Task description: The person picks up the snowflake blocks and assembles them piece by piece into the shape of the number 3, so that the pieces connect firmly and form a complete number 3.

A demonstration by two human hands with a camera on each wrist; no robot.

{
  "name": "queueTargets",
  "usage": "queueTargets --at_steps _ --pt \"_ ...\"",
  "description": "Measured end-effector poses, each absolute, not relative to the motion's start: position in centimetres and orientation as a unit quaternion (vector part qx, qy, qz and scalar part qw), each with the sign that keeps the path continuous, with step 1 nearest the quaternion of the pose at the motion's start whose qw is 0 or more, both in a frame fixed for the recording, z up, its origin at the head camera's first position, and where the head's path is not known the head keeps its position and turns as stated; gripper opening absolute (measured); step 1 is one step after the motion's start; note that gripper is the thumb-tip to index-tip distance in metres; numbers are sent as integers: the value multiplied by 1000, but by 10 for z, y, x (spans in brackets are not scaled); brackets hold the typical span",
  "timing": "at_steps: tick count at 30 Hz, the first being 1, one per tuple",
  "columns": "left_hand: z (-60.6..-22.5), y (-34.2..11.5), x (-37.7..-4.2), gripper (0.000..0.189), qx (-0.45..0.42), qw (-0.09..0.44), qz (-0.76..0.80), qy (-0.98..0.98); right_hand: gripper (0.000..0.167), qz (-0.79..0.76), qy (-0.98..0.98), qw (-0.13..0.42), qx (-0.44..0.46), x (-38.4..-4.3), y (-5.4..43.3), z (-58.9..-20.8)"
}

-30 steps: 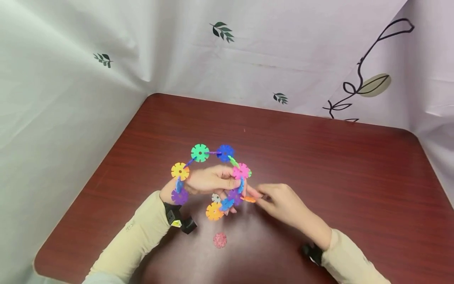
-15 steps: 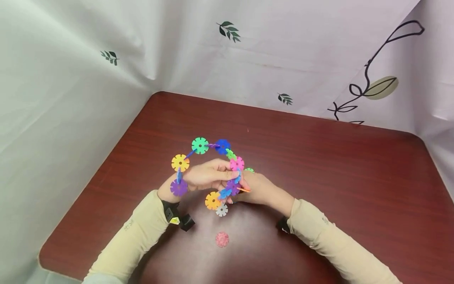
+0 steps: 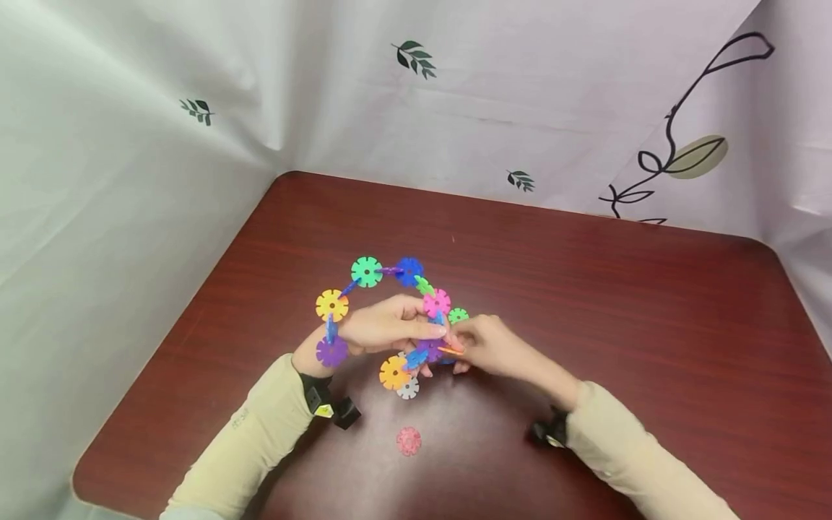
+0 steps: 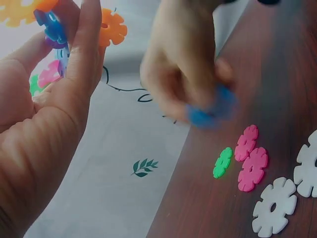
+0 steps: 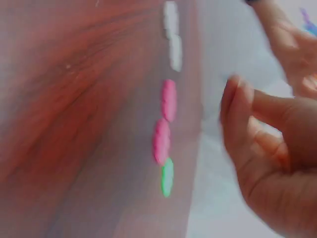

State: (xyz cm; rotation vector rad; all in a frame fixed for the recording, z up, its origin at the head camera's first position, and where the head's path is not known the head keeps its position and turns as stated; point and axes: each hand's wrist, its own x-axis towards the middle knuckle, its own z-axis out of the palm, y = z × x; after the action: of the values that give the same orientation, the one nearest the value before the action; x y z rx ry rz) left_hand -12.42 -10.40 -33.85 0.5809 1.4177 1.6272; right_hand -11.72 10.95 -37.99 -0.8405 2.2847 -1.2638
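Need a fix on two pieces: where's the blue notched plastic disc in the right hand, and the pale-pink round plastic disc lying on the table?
Blue notched plastic disc [image 4: 222, 105]: left wrist view, exposed, blurred part of its surface.
Pale-pink round plastic disc [image 3: 409, 441]: head view, middle of its face.

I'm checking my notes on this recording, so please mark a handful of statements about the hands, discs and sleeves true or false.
1. The left hand holds a chain of discs. True.
2. The right hand is empty. False: the right hand holds a blue piece, blurred in the left wrist view.
3. In the left wrist view, two pink discs lie on the table. True.
4. The sleeves are black. False: the sleeves are cream-coloured.
5. In the left wrist view, a green disc lies near the pink discs. True.
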Motion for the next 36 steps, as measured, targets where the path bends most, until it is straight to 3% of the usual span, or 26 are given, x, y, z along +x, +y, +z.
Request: queueTargets --at_steps 3,10,24,27,36 --pt "-338 -104 -124 58 228 427 661 573 21 -567 753 237 -235 -103 130 -376" --pt "-337 -99 -124 60 222 429 670 563 23 -685 680 167 -204 -73 138 -374" --pt "-335 -88 -124 42 246 470 666 525 12 -659 709 49 -246 -48 139 -359" --pt "-337 -85 -122 37 265 475 653 527 12 -642 723 41 -253 -46 141 -357" --pt "-342 -81 -117 46 268 482 653 519 11 -669 692 44 -268 -44 142 -360"
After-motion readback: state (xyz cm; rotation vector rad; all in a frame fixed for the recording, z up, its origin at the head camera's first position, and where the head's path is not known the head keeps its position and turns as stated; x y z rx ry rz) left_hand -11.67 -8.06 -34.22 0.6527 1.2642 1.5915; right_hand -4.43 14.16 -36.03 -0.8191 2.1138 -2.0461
